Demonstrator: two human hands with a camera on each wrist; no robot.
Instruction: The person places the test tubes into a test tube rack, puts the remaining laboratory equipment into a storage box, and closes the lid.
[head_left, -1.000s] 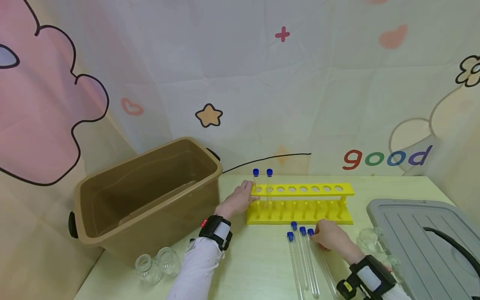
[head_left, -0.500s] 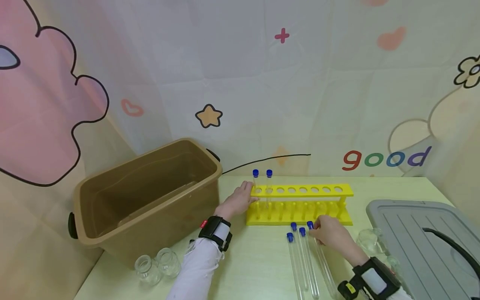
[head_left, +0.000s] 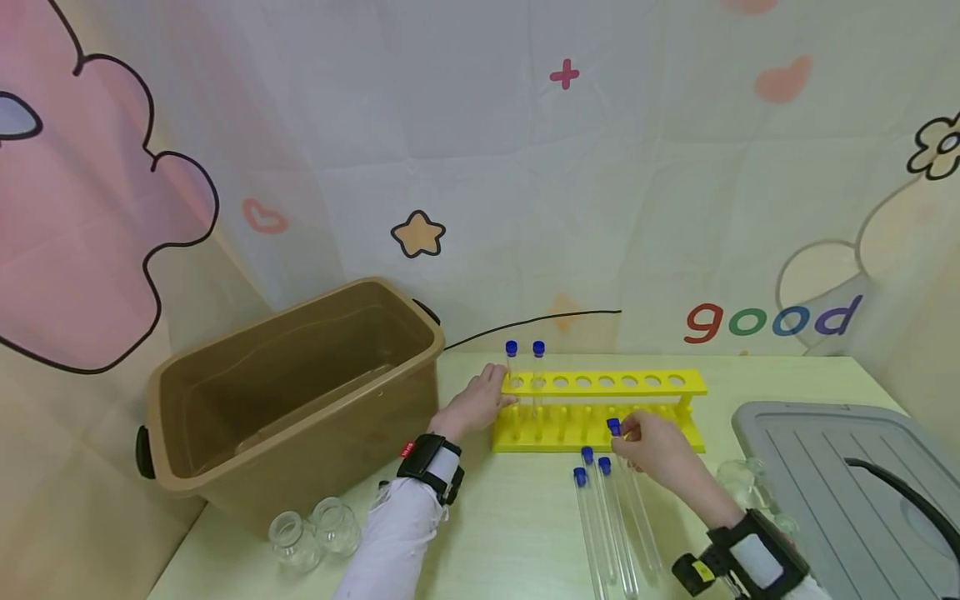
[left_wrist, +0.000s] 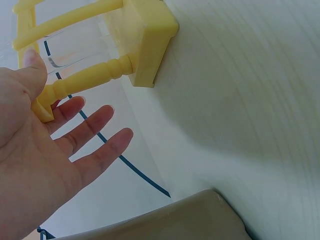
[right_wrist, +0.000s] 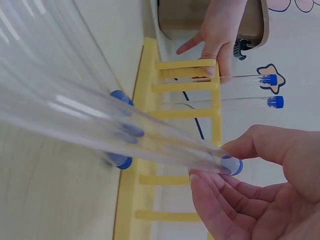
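Observation:
My left hand (head_left: 474, 406) grips the left end of a yellow test tube rack (head_left: 600, 383); in the left wrist view the thumb and index finger close on its end post (left_wrist: 92, 77) while the other fingers extend free. Two blue-capped test tubes (right_wrist: 240, 79) stand in the rack's leftmost holes. My right hand (head_left: 660, 450) pinches a clear test tube (right_wrist: 165, 145) just below its blue cap, between thumb and fingers. That tube slants in front of the rack, its cap raised and its lower end toward me. Three more capped tubes (head_left: 609, 517) lie on the table to its left.
A large brown bin (head_left: 360, 425) stands at the left, with two small glass jars (head_left: 296, 540) before it. More glass jars (head_left: 742, 479) sit beside a grey lid (head_left: 832, 500) at the right. A printed cloth hangs behind the table.
My right hand has lifted the capped end of the test tube off the table and moved it slightly up toward the rack. The left hand stays on the rack.

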